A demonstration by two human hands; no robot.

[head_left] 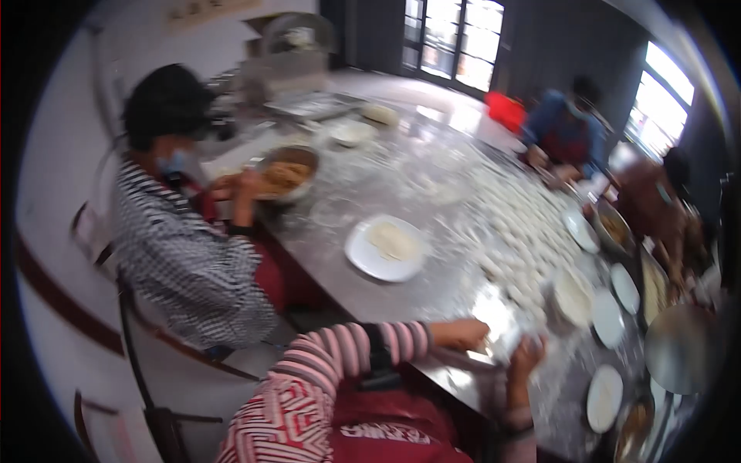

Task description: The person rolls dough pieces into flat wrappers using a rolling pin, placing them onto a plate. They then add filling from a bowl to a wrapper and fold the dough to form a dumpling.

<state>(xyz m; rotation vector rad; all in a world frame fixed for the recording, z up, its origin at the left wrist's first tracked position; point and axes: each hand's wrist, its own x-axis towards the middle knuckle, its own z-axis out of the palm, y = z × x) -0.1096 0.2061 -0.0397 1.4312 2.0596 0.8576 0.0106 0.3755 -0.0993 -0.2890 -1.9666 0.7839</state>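
Low in the view, my left hand (pixel 461 335) reaches over the metal table (pixel 324 231) with its fingers curled closed; what it holds, if anything, is too blurred to name. To its right, my right hand (pixel 528 355) is raised above the tabletop, fingers bent together around something small and pale that I cannot make out. The two hands are apart. Beyond them lie many white dough pieces (pixel 509 247) in rows. A white plate (pixel 363 258) with flat round wrappers (pixel 394 241) stands up and left of my left hand.
A person in a checked top (pixel 185 262) sits at the left by a metal bowl of filling (pixel 287 176). Other people (pixel 567 131) work at the far right. White plates (pixel 608 318), bowls and a large round metal lid (pixel 683 349) line the right side.
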